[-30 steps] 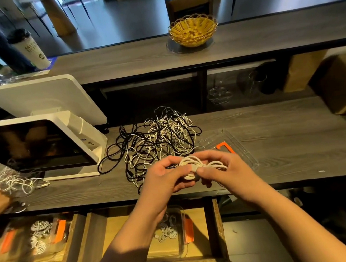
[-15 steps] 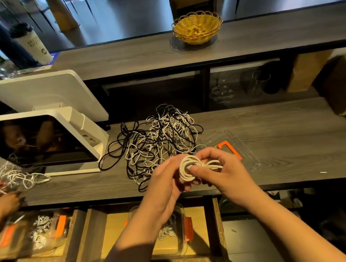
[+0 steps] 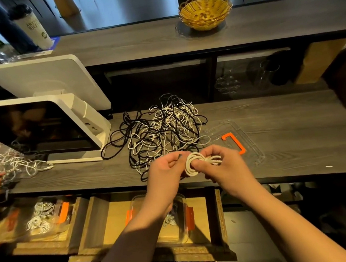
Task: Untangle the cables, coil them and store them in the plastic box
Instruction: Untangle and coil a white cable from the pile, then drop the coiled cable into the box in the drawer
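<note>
The person holds one white cable coil [image 3: 194,163] above the front edge of the counter [image 3: 296,139]. The right hand [image 3: 220,164] pinches the coil in its middle w/ thumb and fingers curled round the loops. The left hand [image 3: 167,169] has fingers curled and grips the coil's left side; a dark tip shows near its fingers, probably the plug end, but this is too small to tell. So this cable looks nearly finished: the loops are made and the last end is prob. being tucked or wrapped.

A lot is left. The tangled pile [image 3: 163,131] of black and white cables lies on the counter just behind the hands, not yet separated. The clear lid [image 3: 252,141] w/ orange clip lies right of the pile, so the box is open. The plastic box [image 3: 181,219] sits in the open drawer [image 3: 105,223] below the counter, under the left forearm, and some white coils are already inside, as far as can be seen. Judged from this, only a small part of the cables is stored; the coil in hand goes next into the box.
</note>
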{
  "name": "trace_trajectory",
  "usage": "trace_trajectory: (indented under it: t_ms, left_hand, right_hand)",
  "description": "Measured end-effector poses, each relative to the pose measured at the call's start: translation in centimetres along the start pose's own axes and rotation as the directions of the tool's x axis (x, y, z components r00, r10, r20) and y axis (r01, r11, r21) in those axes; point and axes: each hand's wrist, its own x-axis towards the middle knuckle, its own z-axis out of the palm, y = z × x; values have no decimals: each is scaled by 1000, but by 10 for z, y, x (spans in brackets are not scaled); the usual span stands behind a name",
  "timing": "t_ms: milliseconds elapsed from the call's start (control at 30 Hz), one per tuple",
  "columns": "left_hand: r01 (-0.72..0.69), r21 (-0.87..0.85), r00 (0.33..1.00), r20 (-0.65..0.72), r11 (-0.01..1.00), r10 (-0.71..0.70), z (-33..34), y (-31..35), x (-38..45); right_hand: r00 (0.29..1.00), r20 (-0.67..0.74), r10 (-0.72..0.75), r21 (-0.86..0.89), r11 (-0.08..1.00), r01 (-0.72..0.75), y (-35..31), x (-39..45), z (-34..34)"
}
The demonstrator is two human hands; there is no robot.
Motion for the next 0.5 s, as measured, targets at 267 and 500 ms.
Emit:
trace_trajectory:
  t_ms: [267,500]
  left_hand:
    - [-185,32,940,-285,982,186,11,-11,0]
    - [-239,5,901,-371,971,223,6,-15,0]
  right_hand:
    - [975,-153,162,387,918,-92,3,-5,21]
    - [919,-183,349,706,697,-124,-1,-11,54]
